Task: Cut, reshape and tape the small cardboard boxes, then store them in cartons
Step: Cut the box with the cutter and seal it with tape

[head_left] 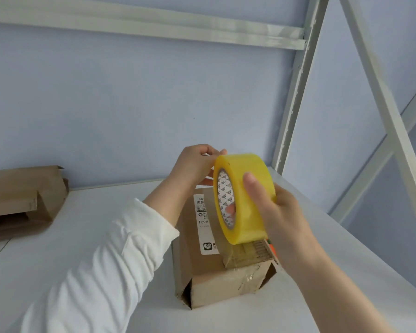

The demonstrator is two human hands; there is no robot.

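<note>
While the right hand (pixel 281 219) grips the yellow tape roll (pixel 240 169), thumb on the outer face and fingers through the core, the left hand (pixel 195 164) pinches at the roll's upper far rim. Tape strip (pixel 240 255): clear, running from the roll's underside down to the near end of the cardboard box (pixel 187 248). Box: brown, white label (pixel 205 227) on top, standing on the white tabletop (pixel 82 224) under both hands. Flattened cardboard (pixel 22 195): far left, against the wall. Shelf frame (pixel 296 92): pale metal, behind.

white shelf (pixel 82 236) bears taped box (pixel 216 284), flattened cardboard (pixel 22 198).
</note>
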